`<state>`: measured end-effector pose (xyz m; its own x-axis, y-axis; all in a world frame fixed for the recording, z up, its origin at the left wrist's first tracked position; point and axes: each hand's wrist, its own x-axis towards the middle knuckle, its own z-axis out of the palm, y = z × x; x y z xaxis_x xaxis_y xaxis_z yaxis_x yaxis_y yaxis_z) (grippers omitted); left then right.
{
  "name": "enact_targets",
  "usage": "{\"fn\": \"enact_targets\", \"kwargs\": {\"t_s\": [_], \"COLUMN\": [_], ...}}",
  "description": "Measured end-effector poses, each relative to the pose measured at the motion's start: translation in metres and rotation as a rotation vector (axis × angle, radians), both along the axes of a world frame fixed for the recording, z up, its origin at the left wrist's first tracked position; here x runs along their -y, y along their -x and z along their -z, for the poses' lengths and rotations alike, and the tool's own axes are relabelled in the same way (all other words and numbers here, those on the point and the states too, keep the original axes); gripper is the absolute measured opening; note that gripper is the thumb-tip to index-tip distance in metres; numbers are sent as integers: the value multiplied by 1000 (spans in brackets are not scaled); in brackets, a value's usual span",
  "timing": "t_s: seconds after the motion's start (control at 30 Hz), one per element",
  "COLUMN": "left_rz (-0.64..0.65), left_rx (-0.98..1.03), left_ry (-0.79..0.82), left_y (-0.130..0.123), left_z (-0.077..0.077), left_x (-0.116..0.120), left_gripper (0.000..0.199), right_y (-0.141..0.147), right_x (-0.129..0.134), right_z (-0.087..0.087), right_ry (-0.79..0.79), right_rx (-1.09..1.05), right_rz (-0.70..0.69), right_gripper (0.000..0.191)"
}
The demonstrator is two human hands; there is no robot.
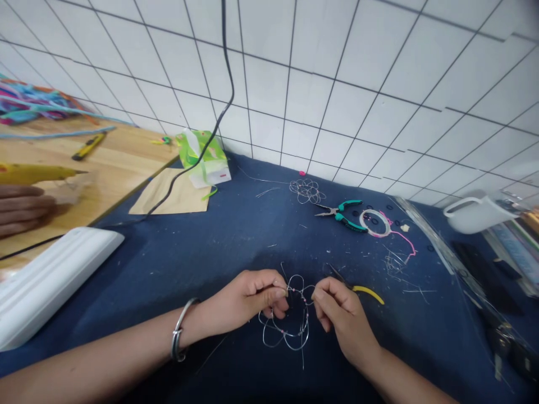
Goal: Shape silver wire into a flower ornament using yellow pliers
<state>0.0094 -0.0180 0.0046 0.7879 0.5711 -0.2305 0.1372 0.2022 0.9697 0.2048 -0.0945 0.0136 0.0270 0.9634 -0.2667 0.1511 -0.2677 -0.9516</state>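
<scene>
Between my hands is a silver wire flower point(288, 340), bent into looped petals around a ring with small pink beads. My left hand point(263, 294) pinches its upper left side between thumb and fingers; a bangle circles that wrist. On the right, a petal loop runs into the closed fingertips of my right hand point(337, 306). One wire end sticks up beside the left fingers, and another hangs below the ring. Partly hidden behind my right hand lie yellow-handled pliers point(368, 292).
A second wire flower point(306, 192), green-handled pliers point(343, 215) and a white ring dish point(374, 223) lie farther back. Wire scraps surround them. At left are a white device point(54, 286), a tissue pack point(204, 157), a black cable point(174, 191) and another person's hand point(23, 210) by a yellow glue gun point(37, 173).
</scene>
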Motion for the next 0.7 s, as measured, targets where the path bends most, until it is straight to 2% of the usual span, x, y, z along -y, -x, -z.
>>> {"fn": "enact_targets", "kwargs": {"t_s": [0.7], "left_rz": [-35], "left_rx": [-1], "left_ry": [-40], "left_y": [2], "left_z": [5], "left_x": [0], "left_gripper": [21], "right_y": [0], "right_x": [1], "right_z": [-1], "right_ry": [-26], "right_rx": [47], "right_rz": [-30], "right_gripper": [24]}}
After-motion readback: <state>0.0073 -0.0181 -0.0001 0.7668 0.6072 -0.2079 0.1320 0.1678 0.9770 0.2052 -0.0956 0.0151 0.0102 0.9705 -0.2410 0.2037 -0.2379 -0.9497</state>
